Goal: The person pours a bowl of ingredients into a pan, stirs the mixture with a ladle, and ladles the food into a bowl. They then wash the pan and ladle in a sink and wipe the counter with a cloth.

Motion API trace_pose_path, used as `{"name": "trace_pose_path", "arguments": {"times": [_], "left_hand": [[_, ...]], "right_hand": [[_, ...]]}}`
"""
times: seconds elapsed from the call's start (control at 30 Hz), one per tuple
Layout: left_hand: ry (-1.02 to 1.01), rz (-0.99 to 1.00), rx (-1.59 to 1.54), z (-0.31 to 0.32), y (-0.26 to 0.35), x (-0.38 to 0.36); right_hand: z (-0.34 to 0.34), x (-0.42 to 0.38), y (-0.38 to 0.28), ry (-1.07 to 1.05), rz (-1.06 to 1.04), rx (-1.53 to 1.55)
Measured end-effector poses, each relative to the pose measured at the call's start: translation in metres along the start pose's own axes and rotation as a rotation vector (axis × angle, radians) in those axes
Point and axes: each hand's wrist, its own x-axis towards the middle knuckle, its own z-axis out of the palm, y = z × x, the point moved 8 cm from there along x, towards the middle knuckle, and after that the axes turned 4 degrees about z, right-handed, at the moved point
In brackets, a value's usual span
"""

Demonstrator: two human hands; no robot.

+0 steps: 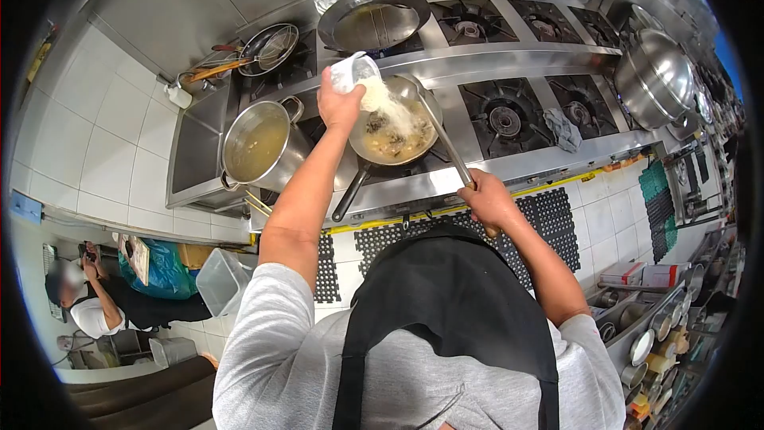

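Observation:
My left hand (341, 101) grips a small white tub (356, 70), tipped over the frying pan (402, 161). Pale grains (387, 99) fall from it in a blurred stream; their kind is not clear. Brownish liquid with dark and yellowish pieces lies in the pan, whose black handle (352, 191) points toward me with no hand on it. In my right hand (489, 203) is the long handle of a ladle (447, 143), its bowl at the pan's far rim beside the falling grains.
Left of the pan stands a pot of cloudy liquid (296, 147). A large wok (330, 28) and a pan with a strainer (270, 49) sit behind. A grey cloth (563, 129) and a big steel pot (654, 84) are right. Another person (107, 302) stands far left.

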Motion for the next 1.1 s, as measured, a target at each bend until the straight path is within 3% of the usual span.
{"name": "trace_pose_path", "arguments": {"times": [0.13, 0.23, 0.27, 0.37, 0.47, 0.6, 0.87, 1.1], "left_hand": [[-0.052, -0.310, -0.477, 0.030, -0.061, -0.002], [-0.086, -0.726, -0.960, 0.044, -0.075, -0.028], [-0.130, -0.761, -1.033, 0.044, -0.070, -0.034], [-0.224, -0.803, -1.053, 0.037, -0.060, -0.046], [-0.318, -0.727, -1.106, 0.022, -0.036, -0.053], [-0.282, -0.790, -1.142, -0.014, -0.012, -0.075], [-0.181, -0.835, -1.065, -0.082, -0.059, -0.148], [-0.021, -0.865, -1.042, -0.132, -0.079, -0.214]], "right_hand": [[0.014, 0.014, 0.024, 0.025, 0.017, -0.161], [0.043, 0.014, 0.044, -0.301, 0.355, 0.552], [0.053, 0.011, 0.045, -0.460, 0.477, 0.921], [0.056, 0.007, 0.027, -0.754, 0.643, 1.572], [0.053, 0.000, 0.018, -0.717, 0.597, 1.465], [0.040, -0.006, 0.007, -0.637, 0.541, 1.336], [-0.004, -0.009, -0.012, -0.429, 0.418, 1.022], [-0.035, 0.002, -0.013, -0.367, 0.323, 0.881]]}}
